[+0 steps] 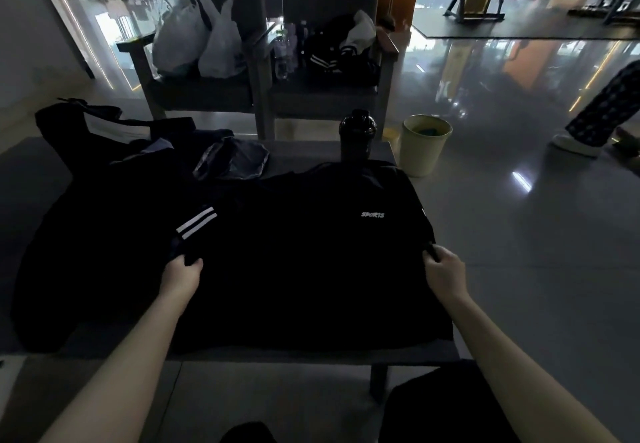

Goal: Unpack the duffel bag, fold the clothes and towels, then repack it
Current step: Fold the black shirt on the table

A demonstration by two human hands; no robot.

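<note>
A black shirt point(304, 255) with a white "SPORTS" print and two white sleeve stripes lies spread flat on the grey table point(311, 356). My left hand point(183, 271) pinches the shirt's fabric at its left side, just below the striped sleeve. My right hand point(441, 269) pinches the shirt's right edge. The black duffel bag point(104, 138) lies slumped at the table's far left. A crumpled grey-blue cloth point(235, 160) sits beside the bag, behind the shirt. More dark fabric point(69, 252) covers the table's left part.
A black shaker bottle point(356, 134) stands at the table's far edge. A pale bin point(424, 145) is on the floor to the right. Two chairs behind hold white plastic bags point(197, 41) and dark clothes point(339, 51). A person's leg point(599, 110) is at far right.
</note>
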